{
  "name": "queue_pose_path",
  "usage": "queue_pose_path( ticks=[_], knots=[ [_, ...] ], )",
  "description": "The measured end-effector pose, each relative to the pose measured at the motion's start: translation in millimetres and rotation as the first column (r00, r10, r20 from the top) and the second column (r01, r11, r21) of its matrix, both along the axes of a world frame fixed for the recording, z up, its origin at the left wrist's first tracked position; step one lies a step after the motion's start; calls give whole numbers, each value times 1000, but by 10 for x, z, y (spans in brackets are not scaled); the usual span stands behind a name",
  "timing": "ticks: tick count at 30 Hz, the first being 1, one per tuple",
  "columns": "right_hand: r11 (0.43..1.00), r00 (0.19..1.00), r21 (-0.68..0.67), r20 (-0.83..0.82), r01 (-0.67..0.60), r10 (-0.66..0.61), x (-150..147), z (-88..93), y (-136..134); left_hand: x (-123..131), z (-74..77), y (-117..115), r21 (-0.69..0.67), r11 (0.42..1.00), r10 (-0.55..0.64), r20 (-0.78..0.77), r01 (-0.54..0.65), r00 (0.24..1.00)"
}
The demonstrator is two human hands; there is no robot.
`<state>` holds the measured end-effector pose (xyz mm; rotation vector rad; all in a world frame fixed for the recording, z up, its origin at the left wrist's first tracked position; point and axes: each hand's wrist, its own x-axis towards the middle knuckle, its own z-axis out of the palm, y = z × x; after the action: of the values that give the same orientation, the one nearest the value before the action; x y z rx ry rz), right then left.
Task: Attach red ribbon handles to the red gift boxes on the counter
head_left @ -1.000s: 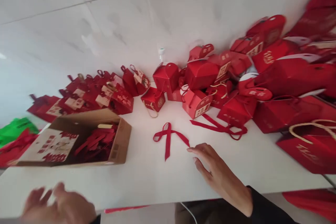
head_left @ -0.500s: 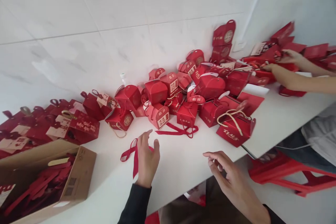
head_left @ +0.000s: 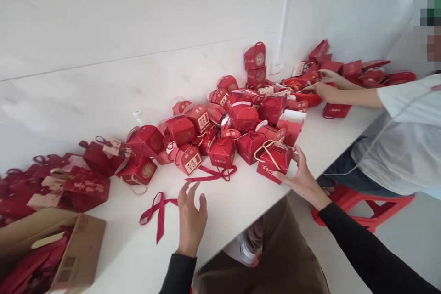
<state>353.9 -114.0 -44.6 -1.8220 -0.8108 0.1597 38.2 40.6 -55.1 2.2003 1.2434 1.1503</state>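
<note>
My right hand (head_left: 305, 179) grips the right end of a red gift box (head_left: 274, 165) with a cream rope handle, thumb at its front and fingers behind. The box sits near the table's front edge. My left hand (head_left: 191, 220) hovers over the white table with fingers apart and holds nothing. Just left of it lies a looped dark red ribbon (head_left: 159, 215). Beyond its fingertips, another red ribbon (head_left: 210, 174) lies in front of a small red box (head_left: 221, 152).
Many red gift boxes (head_left: 179, 131) are heaped along the wall. A cardboard box (head_left: 81, 257) of red ribbons stands at the left. At right, a co-worker's hands (head_left: 325, 87) handle red items, beside a red stool (head_left: 375, 206).
My right hand has reached forward from the table's edge and taken hold of the rope-handled box. My left hand stays open near the ribbons. The view has turned to the right.
</note>
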Motion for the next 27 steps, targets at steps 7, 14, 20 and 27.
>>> queue_pose_path(
  ticks=[7,14,20,27],
  knots=[
    [970,965,-8,-102,-244,242,-476,-1,-174,-527,-9,-392,-28,972,233,28,-233,972],
    [568,573,-98,-17,-817,820,-1253,-54,501,-693,12,-353,-39,905,418,-107,-424,902],
    [472,479,-190,8,-861,878,-1149,30,548,-929,-10,-216,-94,817,514,-327,-569,793],
    [679,674,-66,84,-731,734,-1088,541,379,-1102,144,-137,-145,840,443,-377,-524,814]
  ],
)
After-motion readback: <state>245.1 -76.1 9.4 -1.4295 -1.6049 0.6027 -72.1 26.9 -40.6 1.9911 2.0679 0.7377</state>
